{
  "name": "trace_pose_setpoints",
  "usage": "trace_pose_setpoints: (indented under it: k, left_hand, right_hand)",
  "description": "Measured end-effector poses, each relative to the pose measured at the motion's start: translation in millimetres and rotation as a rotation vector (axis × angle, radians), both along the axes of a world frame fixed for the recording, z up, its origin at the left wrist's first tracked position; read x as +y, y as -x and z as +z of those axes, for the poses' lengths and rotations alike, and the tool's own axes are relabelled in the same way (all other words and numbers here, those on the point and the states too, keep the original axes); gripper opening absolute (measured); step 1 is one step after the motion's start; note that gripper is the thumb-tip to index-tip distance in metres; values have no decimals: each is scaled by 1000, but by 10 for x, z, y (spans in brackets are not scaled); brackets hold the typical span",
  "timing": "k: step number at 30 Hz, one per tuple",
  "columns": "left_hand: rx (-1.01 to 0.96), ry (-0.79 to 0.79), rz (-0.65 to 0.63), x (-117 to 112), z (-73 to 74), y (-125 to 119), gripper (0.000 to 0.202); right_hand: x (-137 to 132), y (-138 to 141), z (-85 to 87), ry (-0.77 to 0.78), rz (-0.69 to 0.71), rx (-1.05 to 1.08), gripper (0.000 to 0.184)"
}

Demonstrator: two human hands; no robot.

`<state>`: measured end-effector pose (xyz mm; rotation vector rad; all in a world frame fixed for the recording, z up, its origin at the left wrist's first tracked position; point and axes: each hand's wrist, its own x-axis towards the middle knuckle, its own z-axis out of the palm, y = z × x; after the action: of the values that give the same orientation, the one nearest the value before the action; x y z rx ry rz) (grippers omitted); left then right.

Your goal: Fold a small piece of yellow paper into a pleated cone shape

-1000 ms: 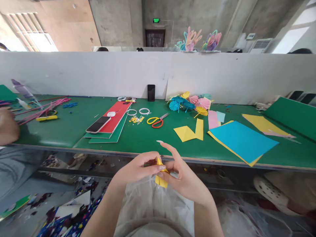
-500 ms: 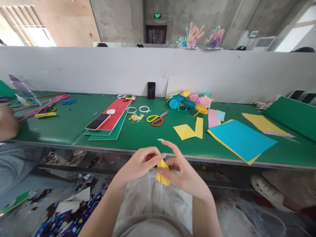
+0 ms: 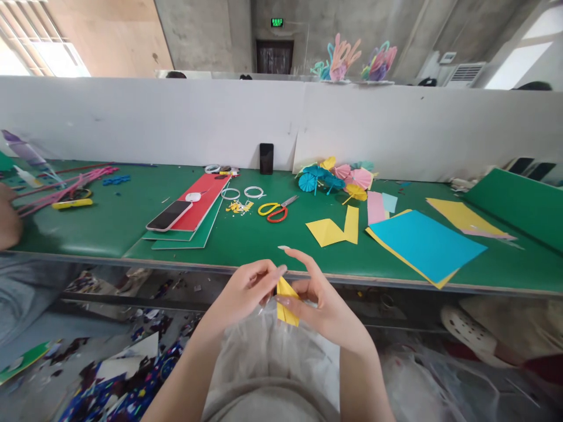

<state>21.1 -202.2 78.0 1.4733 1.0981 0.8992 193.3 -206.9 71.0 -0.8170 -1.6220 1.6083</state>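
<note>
Over my lap, just below the table's front edge, I hold a small folded yellow paper (image 3: 288,316) with lengthwise creases. My right hand (image 3: 323,302) pinches it between thumb and fingers, the index finger raised away from it. My left hand (image 3: 250,290) is closed at the paper's upper left edge, its thumb tip by the top corner; its other fingertips are partly hidden. Beyond my hands on the table lie scissors (image 3: 278,210) with yellow and red handles and a cut yellow sheet (image 3: 328,232).
Small paper umbrellas (image 3: 321,179) cluster at the back, near an upright black phone (image 3: 266,158). Blue sheets (image 3: 428,246) lie right. A phone (image 3: 169,215) rests on red board (image 3: 203,202) at left, near paper scraps (image 3: 238,207). Another person's arm (image 3: 9,217) shows far left.
My left thumb has slid off the front of the folded paper to its top edge. My right hand keeps its pinch. The whole view has shifted slightly.
</note>
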Motion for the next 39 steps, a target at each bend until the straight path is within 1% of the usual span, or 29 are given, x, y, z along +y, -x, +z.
trace_pose_setpoints:
  k: [3, 5, 7, 9, 15, 20, 21, 25, 26, 30, 32, 36, 39]
  left_hand:
    - [30, -29, 10, -15, 12, -1, 36]
    - [-7, -46, 70, -14, 0, -6, 37]
    - [-49, -73, 133, -9, -21, -15, 36]
    - [-66, -104, 162, -8, -41, -25, 35]
    - [-2, -119, 83, -30, -83, -39, 34]
    - [67, -173, 147, -39, -88, -46, 34]
    - [66, -174, 135, -38, -84, -45, 33]
    - [76, -136, 16, -27, -80, -33, 25]
    - [80, -133, 12, -23, -85, -30, 25]
    - [61, -146, 69, -19, -105, -32, 28]
    - [16, -127, 51, -28, -97, -37, 27]
    - [-111, -51, -52, -58, -59, -39, 22]
    - [-151, -36, -110, -73, -40, -32, 17]
  right_hand:
    - [-7, 7, 38, 21, 6, -11, 68]
    - [-12, 15, 37, 38, 6, -15, 67]
    - [-17, 23, 20, 41, -28, -7, 64]
    - [-23, 29, 3, 37, -70, 4, 61]
    - [-44, 30, 31, 31, -107, -14, 61]
    - [-43, 37, 41, 11, -110, -21, 60]
    - [-39, 38, 40, 8, -112, -21, 60]
    - [-27, 33, 41, -2, -101, -36, 60]
    - [-26, 31, 42, -3, -99, -38, 60]
    - [-28, 23, 36, 3, -89, -15, 58]
    - [-28, 23, 22, 20, -90, 23, 55]
    - [-14, 31, -33, 36, -147, 101, 49]
    - [-3, 36, -69, 29, -163, 161, 42]
